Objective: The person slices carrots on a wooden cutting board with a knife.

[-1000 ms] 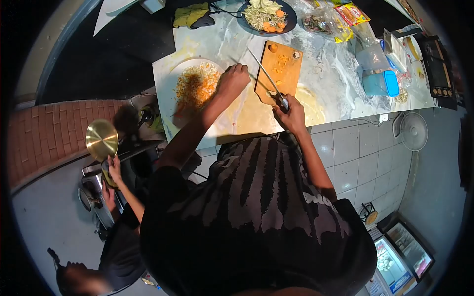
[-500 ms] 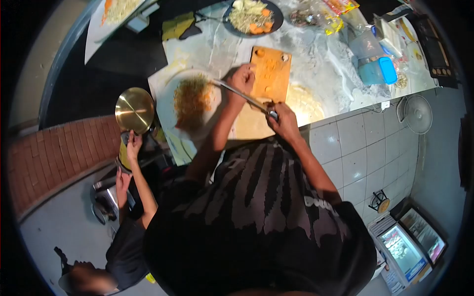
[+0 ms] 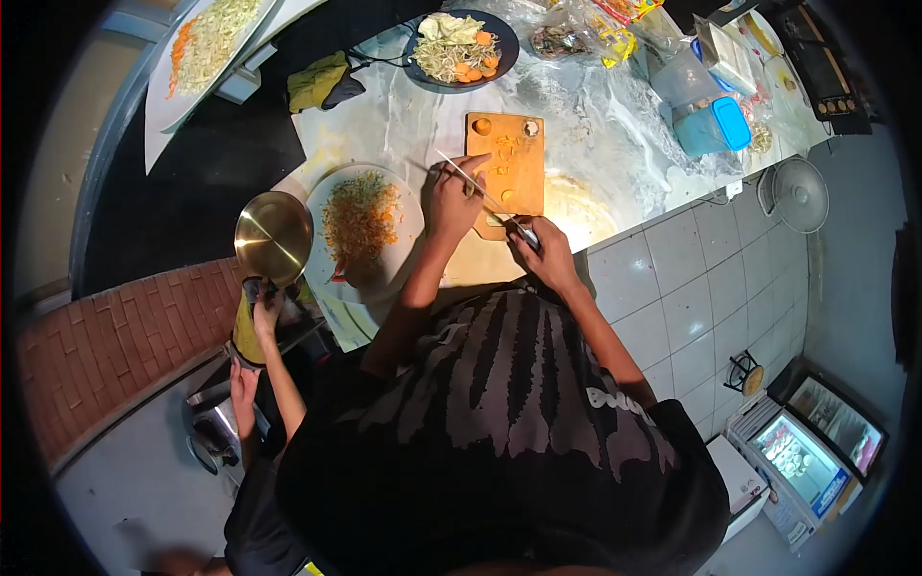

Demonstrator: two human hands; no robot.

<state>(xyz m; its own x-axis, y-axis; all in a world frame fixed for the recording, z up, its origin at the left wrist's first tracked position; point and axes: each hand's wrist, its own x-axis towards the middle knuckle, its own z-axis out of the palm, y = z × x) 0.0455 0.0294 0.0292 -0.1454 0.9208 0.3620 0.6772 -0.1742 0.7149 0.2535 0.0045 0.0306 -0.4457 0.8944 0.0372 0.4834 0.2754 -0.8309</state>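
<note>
My right hand [image 3: 544, 252] is wrapped round the handle of a kitchen knife [image 3: 492, 200]. Its long blade points up and left, crossing the lower left part of a wooden cutting board [image 3: 528, 178] and passing by my left hand [image 3: 455, 200]. That hand is at the board's left edge, fingers partly stretched out, with nothing visible in them. Small yellowish slices [image 3: 503, 154] and a round brown piece [image 3: 483, 126] lie on the board. Left of my left hand is a white plate [image 3: 408, 216] bearing a heap of finely chopped orange and green food [image 3: 360, 219].
A dark plate [image 3: 416, 75] of sprouts, cabbage and carrot slices stands at the back. To the right are plastic bags and a blue-lidded container [image 3: 699, 130]. On my left, another person's hands [image 3: 267, 309] hold a shiny pan [image 3: 274, 238] and a yellow-and-dark cloth [image 3: 245, 331].
My view has shifted a little. My left hand's fingers have loosened from a curled shape and reach out by the board. The other person's pan has moved closer to the white plate.
</note>
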